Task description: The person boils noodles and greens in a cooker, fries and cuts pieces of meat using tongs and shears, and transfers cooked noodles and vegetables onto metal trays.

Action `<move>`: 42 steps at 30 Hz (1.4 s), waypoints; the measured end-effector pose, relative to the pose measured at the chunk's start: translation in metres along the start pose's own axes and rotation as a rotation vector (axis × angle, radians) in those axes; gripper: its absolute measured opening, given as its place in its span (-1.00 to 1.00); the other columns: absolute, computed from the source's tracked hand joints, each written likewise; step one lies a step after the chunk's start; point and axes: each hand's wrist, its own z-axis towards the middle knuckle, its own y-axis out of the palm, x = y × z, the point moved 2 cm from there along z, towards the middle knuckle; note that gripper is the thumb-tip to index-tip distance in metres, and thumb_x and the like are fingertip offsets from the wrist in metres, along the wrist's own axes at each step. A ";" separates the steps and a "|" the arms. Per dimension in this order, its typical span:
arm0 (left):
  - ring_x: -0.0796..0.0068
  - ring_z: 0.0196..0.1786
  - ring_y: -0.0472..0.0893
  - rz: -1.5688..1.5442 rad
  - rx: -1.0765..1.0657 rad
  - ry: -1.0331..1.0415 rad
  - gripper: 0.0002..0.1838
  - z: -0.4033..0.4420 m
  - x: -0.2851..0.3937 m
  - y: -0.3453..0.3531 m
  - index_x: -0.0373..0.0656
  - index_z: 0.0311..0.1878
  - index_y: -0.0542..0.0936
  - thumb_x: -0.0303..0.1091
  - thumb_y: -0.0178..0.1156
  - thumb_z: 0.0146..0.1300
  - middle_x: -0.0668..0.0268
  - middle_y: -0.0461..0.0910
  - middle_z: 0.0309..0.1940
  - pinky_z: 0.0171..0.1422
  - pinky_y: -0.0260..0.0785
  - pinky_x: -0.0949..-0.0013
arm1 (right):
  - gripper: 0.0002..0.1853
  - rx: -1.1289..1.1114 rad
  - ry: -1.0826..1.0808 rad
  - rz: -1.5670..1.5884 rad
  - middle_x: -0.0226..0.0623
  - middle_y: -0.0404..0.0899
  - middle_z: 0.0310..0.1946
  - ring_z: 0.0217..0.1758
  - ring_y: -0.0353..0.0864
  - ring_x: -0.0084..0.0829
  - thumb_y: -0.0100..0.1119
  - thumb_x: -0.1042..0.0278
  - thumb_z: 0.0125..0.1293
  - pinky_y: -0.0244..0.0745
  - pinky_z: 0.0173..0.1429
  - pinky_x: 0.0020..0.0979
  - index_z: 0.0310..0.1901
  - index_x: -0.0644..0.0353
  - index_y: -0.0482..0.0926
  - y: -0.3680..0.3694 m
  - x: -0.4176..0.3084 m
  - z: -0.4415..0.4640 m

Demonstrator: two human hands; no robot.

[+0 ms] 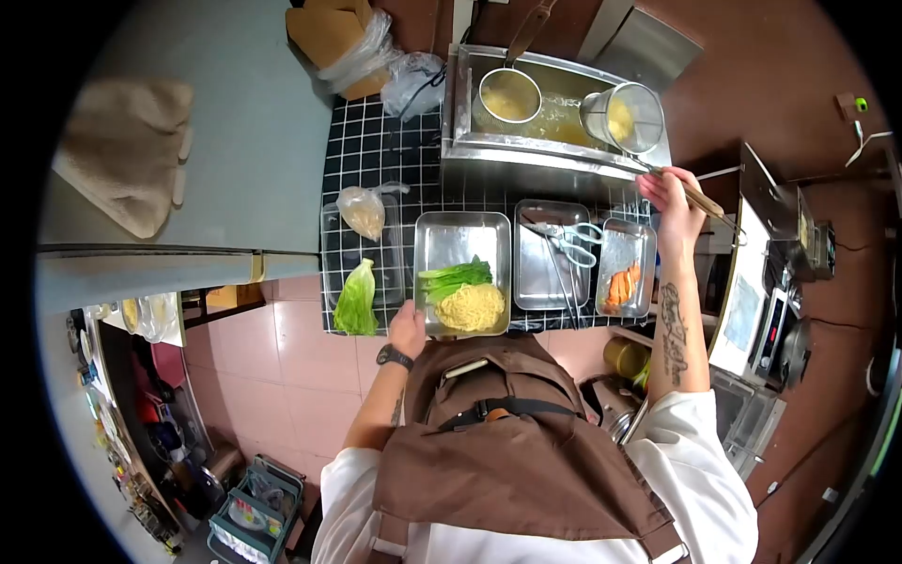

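My right hand point(675, 202) is closed around the wooden handle of a noodle strainer point(648, 117). Its mesh basket, with something yellow inside, is tilted over the right end of a steel boiler point(545, 155) of cloudy liquid. My left hand point(407, 329) grips the lower left edge of a metal tray point(460, 235). Yellow noodles point(471, 307) and green leafy vegetables point(458, 276) lie in that tray. To its left is a lettuce piece point(357, 299). A second strainer point(510, 97), its handle pointing away, sits in the boiler's left half with pale yellow food inside.
Scissors point(568, 242) and chopsticks point(562, 273) lie across a middle tray point(540, 296). A smaller tray point(620, 240) holds orange pieces point(623, 285). A tied plastic bag point(362, 212) rests at left, below a cardboard box point(329, 38). A grey cabinet point(244, 141) borders the left side.
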 end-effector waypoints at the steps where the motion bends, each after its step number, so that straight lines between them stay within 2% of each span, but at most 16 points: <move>1: -0.32 -0.18 0.53 -0.006 -0.014 -0.006 -0.83 -0.002 0.008 -0.012 -0.30 -0.17 0.41 -0.35 -0.01 0.40 -0.21 0.54 -0.30 -0.10 0.34 -0.18 | -0.84 0.014 -0.051 -0.003 0.03 0.67 -0.20 -0.16 0.77 -0.19 0.05 0.51 0.47 0.74 -0.03 -0.30 -0.05 0.44 0.52 -0.002 -0.001 -0.004; 4: -0.26 -0.25 0.52 -0.079 0.047 0.001 -0.85 -0.010 0.046 -0.054 -0.29 -0.22 0.44 -0.39 0.01 0.38 -0.13 0.52 -0.38 -0.17 0.35 -0.08 | -0.85 -0.020 -0.191 -0.018 -0.01 0.67 -0.20 -0.16 0.77 -0.20 0.04 0.55 0.46 0.74 -0.03 -0.30 -0.07 0.44 0.55 -0.004 0.027 -0.012; 7: -0.19 -0.29 0.52 -0.035 0.118 0.067 -0.87 -0.015 0.071 -0.088 -0.31 -0.20 0.49 -0.42 0.07 0.36 -0.10 0.52 -0.39 -0.21 0.36 -0.01 | -0.87 0.008 0.015 0.073 -0.01 0.67 -0.20 -0.17 0.77 -0.23 0.06 0.58 0.43 0.74 -0.02 -0.33 -0.09 0.44 0.55 0.001 -0.002 -0.003; 10: -0.16 -0.24 0.58 0.019 0.142 0.123 -0.81 -0.017 0.095 -0.120 -0.38 -0.08 0.54 -0.45 0.09 0.35 -0.10 0.59 -0.30 -0.15 0.43 0.03 | -0.87 0.003 -0.148 0.073 -0.03 0.67 -0.22 -0.18 0.77 -0.24 0.09 0.56 0.43 0.75 -0.03 -0.33 -0.09 0.44 0.55 -0.002 0.012 -0.011; 13: -0.15 -0.21 0.62 0.034 0.173 0.221 -0.76 -0.014 0.122 -0.143 -0.43 -0.03 0.57 -0.45 0.11 0.35 -0.10 0.64 -0.24 -0.10 0.47 0.06 | -0.87 -0.036 -0.108 0.031 -0.02 0.67 -0.24 -0.19 0.77 -0.27 0.09 0.56 0.43 0.75 -0.05 -0.35 -0.08 0.44 0.55 -0.001 0.018 -0.006; 19: -0.03 -0.28 0.63 -0.049 0.176 0.200 -0.75 -0.003 0.166 -0.167 -0.41 -0.01 0.61 -0.47 0.13 0.33 -0.07 0.65 -0.28 -0.14 0.48 0.19 | -0.88 -0.076 -0.249 -0.071 -0.15 0.69 -0.23 -0.15 0.77 -0.35 0.11 0.56 0.40 0.69 0.03 -0.41 -0.10 0.39 0.58 -0.005 0.037 -0.011; 22: 0.10 -0.34 0.62 -0.039 0.135 0.183 -0.75 0.002 0.175 -0.174 -0.37 0.02 0.61 -0.50 0.11 0.33 -0.02 0.64 -0.31 -0.20 0.45 0.28 | -0.88 -0.082 -0.146 0.013 -0.18 0.70 -0.25 -0.14 0.76 -0.39 0.13 0.55 0.39 0.67 0.02 -0.44 -0.10 0.37 0.58 -0.006 0.008 -0.011; 24: 0.13 -0.36 0.61 -0.057 0.146 0.214 -0.76 0.004 0.190 -0.183 -0.37 0.01 0.62 -0.51 0.10 0.33 -0.01 0.64 -0.32 -0.22 0.44 0.29 | -0.91 -0.129 -0.298 -0.198 -0.07 0.70 -0.16 -0.10 0.77 -0.34 0.16 0.58 0.36 0.63 0.03 -0.42 -0.14 0.37 0.56 -0.012 0.005 -0.028; 26: 0.34 -0.40 0.57 -0.080 0.128 0.204 -0.77 0.005 0.198 -0.191 -0.37 -0.01 0.62 -0.51 0.12 0.33 0.06 0.61 -0.37 -0.24 0.41 0.36 | -0.89 -0.229 -0.597 -0.390 0.01 0.68 -0.12 -0.05 0.77 -0.23 0.19 0.66 0.28 0.62 0.02 -0.40 -0.17 0.34 0.55 -0.016 -0.005 -0.048; 30: 0.55 -0.43 0.48 -0.108 0.099 0.183 -0.77 0.010 0.208 -0.203 -0.36 0.00 0.62 -0.50 0.12 0.35 0.18 0.58 -0.43 -0.28 0.37 0.45 | -0.75 -0.344 -1.025 -0.503 0.12 0.64 -0.06 -0.21 0.73 -0.28 0.19 0.68 0.23 0.59 -0.08 -0.45 -0.05 0.30 0.57 -0.017 -0.020 -0.064; 31: 0.55 -0.43 0.47 -0.091 0.082 0.178 -0.77 0.012 0.210 -0.209 -0.36 0.00 0.62 -0.50 0.12 0.35 0.19 0.58 -0.44 -0.28 0.37 0.45 | -0.63 -0.581 -0.394 -0.359 0.09 0.63 -0.02 -0.19 0.72 -0.30 0.22 0.50 0.25 0.59 -0.11 -0.49 0.11 0.28 0.52 -0.023 -0.020 -0.064; 32: 0.55 -0.44 0.47 -0.074 0.062 0.173 -0.77 0.013 0.215 -0.212 -0.36 0.00 0.62 -0.50 0.12 0.35 0.20 0.58 -0.45 -0.28 0.37 0.46 | -0.48 -0.572 0.237 -0.257 0.07 0.61 0.01 -0.17 0.71 -0.32 0.25 0.33 0.26 0.58 -0.13 -0.52 0.26 0.25 0.47 -0.030 -0.020 -0.070; 33: 0.55 -0.45 0.46 -0.099 0.067 0.201 -0.76 0.013 0.223 -0.213 -0.36 0.01 0.63 -0.50 0.11 0.34 0.21 0.57 -0.49 -0.28 0.37 0.45 | -0.50 -0.653 -0.352 -0.516 0.05 0.60 0.02 -0.13 0.71 -0.25 0.29 0.35 0.20 0.60 -0.15 -0.48 0.21 0.16 0.51 -0.028 -0.025 -0.063; 35: 0.56 -0.45 0.46 -0.072 0.059 0.200 -0.76 0.010 0.238 -0.216 -0.36 0.01 0.63 -0.50 0.11 0.33 0.20 0.57 -0.48 -0.28 0.37 0.45 | -0.60 -0.771 -1.137 -0.753 0.04 0.54 0.10 -0.07 0.72 -0.07 0.35 0.36 0.04 0.67 -0.23 -0.36 -0.02 -0.14 0.57 -0.023 -0.027 -0.054; 36: 0.56 -0.45 0.46 -0.058 0.058 0.202 -0.75 0.010 0.241 -0.217 -0.36 0.01 0.63 -0.50 0.10 0.33 0.20 0.57 -0.48 -0.28 0.38 0.45 | -0.67 -0.795 -1.248 -0.737 0.02 0.52 0.14 -0.04 0.72 -0.07 0.33 0.35 0.00 0.68 -0.26 -0.35 -0.17 -0.21 0.52 -0.020 -0.026 -0.050; 42: 0.46 -0.36 0.57 -0.097 0.031 0.234 -0.74 0.012 0.235 -0.210 -0.36 0.02 0.63 -0.50 0.10 0.33 0.16 0.65 -0.37 -0.20 0.43 0.42 | -0.70 -0.814 -1.555 -0.701 0.00 0.52 0.12 -0.01 0.71 -0.12 0.27 0.35 0.06 0.68 -0.18 -0.39 -0.16 -0.23 0.47 0.024 -0.042 -0.027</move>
